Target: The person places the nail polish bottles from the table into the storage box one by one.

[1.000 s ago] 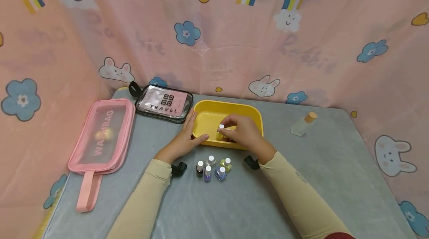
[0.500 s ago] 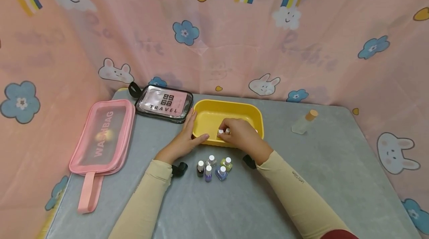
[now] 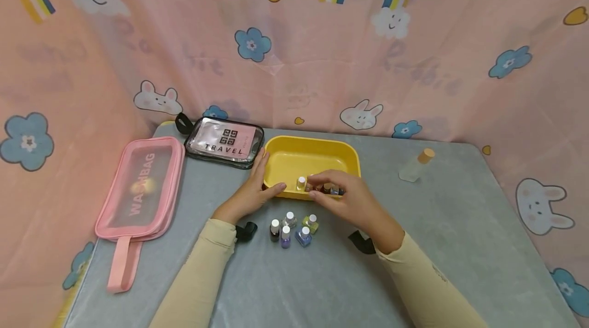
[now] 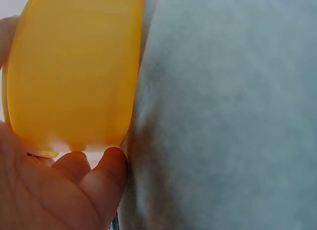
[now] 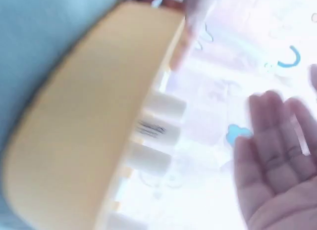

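A yellow plastic tray (image 3: 317, 146) stands near the table's far edge. My left hand (image 3: 248, 187) holds its left end, thumb over the front rim and fingers along the side wall; the left wrist view shows bent fingers (image 4: 111, 165) against the tray's end. Inside the tray, a nail polish bottle with a white cap (image 3: 301, 184) stands by the front wall, with several more bottles to its right, partly hidden. My right hand (image 3: 352, 197) hovers over the tray's front right part, holding nothing. In the right wrist view its fingers (image 5: 272, 136) are spread apart from the white caps (image 5: 158, 131).
Several nail polish bottles (image 3: 286, 237) stand grouped in front of the tray. A pink wash bag (image 3: 142, 187) and a black-edged travel pouch (image 3: 225, 139) lie to the left. A frosted bottle with an orange cap (image 3: 416, 165) is at the right. A patterned pink curtain (image 3: 294, 72) hangs behind.
My right hand has let go of the white-capped bottle, which now stands by the tray's front wall, and has moved right with its fingers loosened. My left hand has stayed on the tray.
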`<state>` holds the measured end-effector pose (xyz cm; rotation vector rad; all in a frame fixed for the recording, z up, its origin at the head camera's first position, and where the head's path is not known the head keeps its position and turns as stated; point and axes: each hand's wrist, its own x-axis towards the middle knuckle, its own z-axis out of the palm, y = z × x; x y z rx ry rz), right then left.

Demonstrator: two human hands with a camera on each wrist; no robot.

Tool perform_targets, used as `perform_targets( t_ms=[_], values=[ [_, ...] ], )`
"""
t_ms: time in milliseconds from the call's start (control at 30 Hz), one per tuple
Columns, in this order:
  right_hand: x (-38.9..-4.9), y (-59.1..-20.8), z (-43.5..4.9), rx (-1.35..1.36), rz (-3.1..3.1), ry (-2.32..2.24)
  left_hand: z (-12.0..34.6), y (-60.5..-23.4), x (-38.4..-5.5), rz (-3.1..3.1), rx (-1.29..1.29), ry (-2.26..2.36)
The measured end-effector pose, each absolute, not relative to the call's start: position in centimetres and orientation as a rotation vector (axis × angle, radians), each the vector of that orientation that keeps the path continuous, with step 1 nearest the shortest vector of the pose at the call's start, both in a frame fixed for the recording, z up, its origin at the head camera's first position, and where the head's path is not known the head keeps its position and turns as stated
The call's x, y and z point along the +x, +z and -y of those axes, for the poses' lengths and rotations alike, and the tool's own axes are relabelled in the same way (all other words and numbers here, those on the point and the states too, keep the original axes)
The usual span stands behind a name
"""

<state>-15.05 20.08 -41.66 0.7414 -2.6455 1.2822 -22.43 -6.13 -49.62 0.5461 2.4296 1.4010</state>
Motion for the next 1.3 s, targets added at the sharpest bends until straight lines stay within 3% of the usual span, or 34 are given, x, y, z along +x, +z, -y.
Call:
perform_targets(
  t_ms=[133,367,700,867,1067,1300],
  values=[
    [-13.4,-43.7,-21.0,0.921,2.632,1.284,6.1,-49.6,-22.4,-2.433,0.549,1.400],
    [-12.7,-47.0,-21.2,0.958,2.759,1.300,6.1,-49.6,-22.4,-2.445,0.555,1.394],
    [-12.9,-48.3,-21.1,0.674,2.828,1.505,6.1,-49.6,-22.4,-2.434,0.546,1.399],
    [-13.0,-47.1,-20.8,0.645,2.823,1.456,6.1,-49.6,-22.4,-2.432,0.531,1.394],
    [-14.0,-42.7,-21.3,0.558,2.684,1.374,6.1,-49.7,-22.5,-2.426,0.546,1.401],
    [-19.3,-39.9,-24.3,0.182,2.725,1.317,6.2,-49.7,-22.4,-2.432,0.552,1.395]
  ],
)
